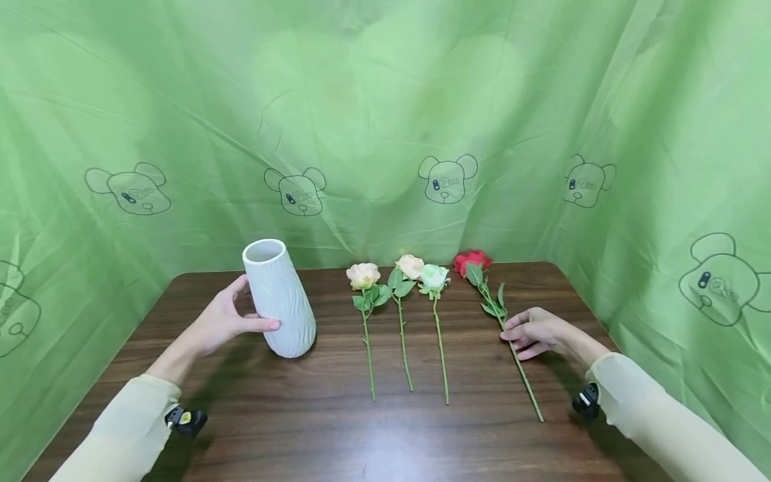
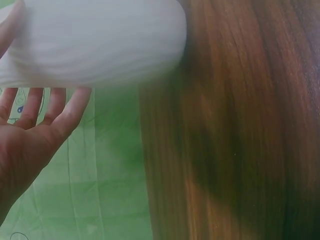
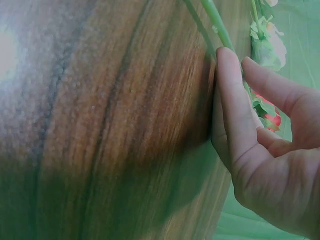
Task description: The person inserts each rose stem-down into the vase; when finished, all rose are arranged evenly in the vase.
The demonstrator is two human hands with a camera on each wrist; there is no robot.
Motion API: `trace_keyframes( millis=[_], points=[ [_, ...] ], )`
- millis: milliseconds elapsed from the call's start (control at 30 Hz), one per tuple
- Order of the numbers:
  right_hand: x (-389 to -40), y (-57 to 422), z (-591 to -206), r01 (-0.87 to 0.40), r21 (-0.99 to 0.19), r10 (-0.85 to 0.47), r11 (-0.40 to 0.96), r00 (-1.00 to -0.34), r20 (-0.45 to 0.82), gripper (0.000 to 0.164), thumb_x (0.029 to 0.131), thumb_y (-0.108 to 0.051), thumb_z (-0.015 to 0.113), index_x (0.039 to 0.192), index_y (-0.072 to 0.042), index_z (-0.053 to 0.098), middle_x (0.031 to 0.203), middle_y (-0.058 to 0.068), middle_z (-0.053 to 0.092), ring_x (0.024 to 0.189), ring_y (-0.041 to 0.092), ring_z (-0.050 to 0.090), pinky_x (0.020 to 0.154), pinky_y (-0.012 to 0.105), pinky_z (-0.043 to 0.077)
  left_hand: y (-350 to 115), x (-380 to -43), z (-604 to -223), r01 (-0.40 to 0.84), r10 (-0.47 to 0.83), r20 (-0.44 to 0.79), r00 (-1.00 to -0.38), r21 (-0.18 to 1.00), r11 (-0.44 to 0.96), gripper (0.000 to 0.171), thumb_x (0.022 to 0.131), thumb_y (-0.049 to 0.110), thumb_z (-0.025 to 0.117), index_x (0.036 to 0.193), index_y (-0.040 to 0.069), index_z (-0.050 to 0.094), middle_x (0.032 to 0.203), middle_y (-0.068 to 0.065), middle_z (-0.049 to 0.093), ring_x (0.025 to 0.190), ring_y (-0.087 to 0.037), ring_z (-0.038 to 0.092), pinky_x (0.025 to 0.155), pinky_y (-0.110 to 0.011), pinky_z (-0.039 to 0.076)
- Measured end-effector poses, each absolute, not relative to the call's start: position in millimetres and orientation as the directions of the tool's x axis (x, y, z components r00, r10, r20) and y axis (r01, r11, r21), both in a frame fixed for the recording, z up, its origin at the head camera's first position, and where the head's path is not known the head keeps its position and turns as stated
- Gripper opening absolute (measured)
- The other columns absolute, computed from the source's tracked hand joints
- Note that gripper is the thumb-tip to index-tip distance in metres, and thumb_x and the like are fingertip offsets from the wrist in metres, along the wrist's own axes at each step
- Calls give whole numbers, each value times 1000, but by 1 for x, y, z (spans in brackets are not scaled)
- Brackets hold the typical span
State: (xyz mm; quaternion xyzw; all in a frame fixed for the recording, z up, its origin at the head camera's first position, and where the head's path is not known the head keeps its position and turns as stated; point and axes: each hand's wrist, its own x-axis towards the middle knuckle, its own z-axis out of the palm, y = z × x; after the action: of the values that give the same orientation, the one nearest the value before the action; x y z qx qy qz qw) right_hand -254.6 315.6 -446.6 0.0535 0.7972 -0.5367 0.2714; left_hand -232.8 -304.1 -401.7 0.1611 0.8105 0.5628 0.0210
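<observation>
My left hand (image 1: 219, 320) holds a white ribbed vase (image 1: 282, 304), thumb on its near side and fingers behind. The vase leans slightly, its round mouth up. In the left wrist view the vase (image 2: 105, 42) lies across the top, with the fingertips partly hidden behind it. On the right, my right hand (image 1: 538, 333) pinches the green stem of a red rose (image 1: 472, 262) between thumb and fingers. The right wrist view shows the stem (image 3: 217, 25) rising from the fingertips, with the red bloom partly hidden behind the hand.
Between the hands lie a peach flower (image 1: 363, 275), a cream rose (image 1: 410, 266) and a pale green-white rose (image 1: 434, 277), stems toward me. All are on a dark wooden table (image 1: 337, 435). Green curtains (image 1: 385, 120) with bear outlines enclose its back and sides.
</observation>
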Motion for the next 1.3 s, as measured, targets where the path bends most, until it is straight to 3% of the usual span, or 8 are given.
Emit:
trace_keyframes(
  millis=[200, 467, 767, 1300],
  points=[
    [-251, 315, -449, 369, -836, -213, 405, -851, -479, 44, 94, -9, 72, 126, 11, 50, 94, 9, 69, 78, 20, 65, 72, 42, 60, -305, -233, -401, 238, 288, 146, -946, 919, 314, 85, 77, 4, 89, 146, 9, 41, 131, -16, 56, 115, -24, 60, 86, -37, 57],
    [-246, 321, -446, 370, -854, -251, 366, -845, -473, 63, 96, -12, 70, 142, 13, 36, 99, 10, 70, 80, 18, 65, 75, 41, 60, -302, -233, -403, 234, 311, 140, -940, 929, 288, 87, 76, 2, 89, 148, 9, 40, 132, -17, 55, 116, -23, 59, 88, -36, 56],
    [-251, 325, -448, 385, -866, -295, 320, -828, -477, 32, 97, -12, 69, 121, 4, 54, 98, 7, 68, 80, 17, 64, 78, 42, 59, -303, -232, -404, 224, 296, 131, -946, 926, 304, 86, 77, 4, 89, 147, 9, 40, 130, -18, 57, 114, -22, 61, 87, -35, 56],
    [-249, 316, -429, 375, -905, -378, 200, -823, -424, 26, 99, -9, 65, 120, 0, 52, 104, 5, 67, 84, 15, 66, 82, 40, 58, -303, -233, -400, 244, 285, 143, -948, 901, 358, 85, 78, 8, 89, 147, 8, 40, 130, -17, 58, 113, -18, 61, 86, -33, 57]
  ],
)
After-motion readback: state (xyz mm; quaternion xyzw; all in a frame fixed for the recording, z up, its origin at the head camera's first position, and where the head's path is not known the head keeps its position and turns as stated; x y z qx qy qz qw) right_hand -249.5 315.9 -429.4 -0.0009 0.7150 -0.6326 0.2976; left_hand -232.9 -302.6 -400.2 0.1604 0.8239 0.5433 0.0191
